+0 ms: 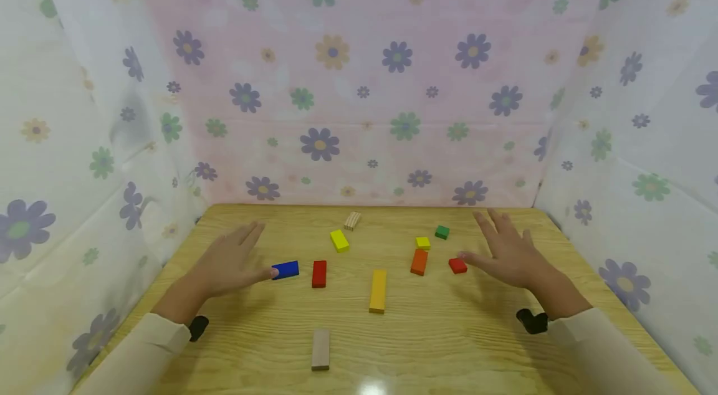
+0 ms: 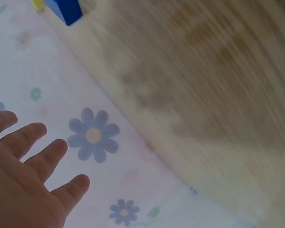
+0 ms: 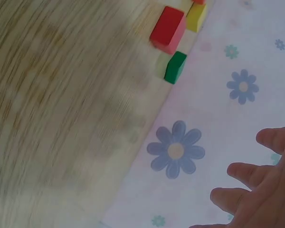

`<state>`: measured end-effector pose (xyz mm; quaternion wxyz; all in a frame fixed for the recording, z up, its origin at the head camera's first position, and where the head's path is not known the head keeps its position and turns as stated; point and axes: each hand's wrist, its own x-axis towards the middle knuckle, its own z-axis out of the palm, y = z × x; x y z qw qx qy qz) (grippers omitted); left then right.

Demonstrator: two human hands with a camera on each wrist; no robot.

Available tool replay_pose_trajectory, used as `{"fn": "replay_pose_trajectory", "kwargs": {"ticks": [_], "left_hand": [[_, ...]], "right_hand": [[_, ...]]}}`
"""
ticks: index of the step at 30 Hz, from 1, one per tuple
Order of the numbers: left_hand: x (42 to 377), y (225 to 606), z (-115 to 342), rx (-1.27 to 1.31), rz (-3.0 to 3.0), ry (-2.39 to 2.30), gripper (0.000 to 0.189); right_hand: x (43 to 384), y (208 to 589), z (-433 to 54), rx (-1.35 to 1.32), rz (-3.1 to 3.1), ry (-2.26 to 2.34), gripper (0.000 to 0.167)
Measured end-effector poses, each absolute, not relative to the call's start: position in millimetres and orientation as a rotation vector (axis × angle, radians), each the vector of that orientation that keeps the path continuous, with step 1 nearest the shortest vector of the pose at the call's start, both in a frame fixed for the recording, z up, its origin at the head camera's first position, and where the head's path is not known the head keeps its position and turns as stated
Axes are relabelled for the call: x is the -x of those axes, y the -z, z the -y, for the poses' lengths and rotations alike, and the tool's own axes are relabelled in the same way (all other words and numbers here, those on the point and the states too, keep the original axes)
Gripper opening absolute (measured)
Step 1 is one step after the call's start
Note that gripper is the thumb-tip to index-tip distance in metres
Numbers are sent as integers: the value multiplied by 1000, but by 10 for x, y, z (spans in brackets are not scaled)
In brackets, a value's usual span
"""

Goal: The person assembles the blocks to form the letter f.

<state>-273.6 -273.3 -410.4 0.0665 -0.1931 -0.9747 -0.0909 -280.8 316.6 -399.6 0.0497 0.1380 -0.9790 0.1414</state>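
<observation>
My left hand hovers over the left of the table, fingers straight and spread. Its thumb tip overlaps the end of a blue block in the head view; the left wrist view shows that blue block well apart from the fingers. On the other side my right hand is held with fingers spread, its thumb tip beside a small red block. A green block lies just beyond it. In the right wrist view the red block and green block sit away from the fingers. Neither hand holds anything.
Between the hands lie a red block, a long orange-yellow block, an orange block and two yellow blocks. A striped wooden piece is at the back, a plain wooden block in front. Flowered cloth encloses the table.
</observation>
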Motion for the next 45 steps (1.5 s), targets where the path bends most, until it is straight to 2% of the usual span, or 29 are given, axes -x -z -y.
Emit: {"fn": "replay_pose_trajectory", "kwargs": {"ticks": [5, 16, 25, 35, 45], "left_hand": [[2669, 4147, 2592, 600, 2952, 421, 115], [2514, 4076, 2223, 709, 2987, 781, 107], [2302, 4177, 2049, 946, 3025, 1016, 108], [2179, 4318, 1911, 1064, 3092, 1091, 104], [2023, 4298, 1810, 1055, 3125, 1071, 94]], "right_hand": [[2793, 4028, -3059, -461, 2951, -533, 103], [2842, 4122, -2813, -533, 2882, -621, 107], [2809, 4216, -2560, -611, 2850, -744, 106], [2789, 4286, -2286, -664, 2937, -924, 103], [2779, 4332, -2028, -731, 3043, -945, 104]]}}
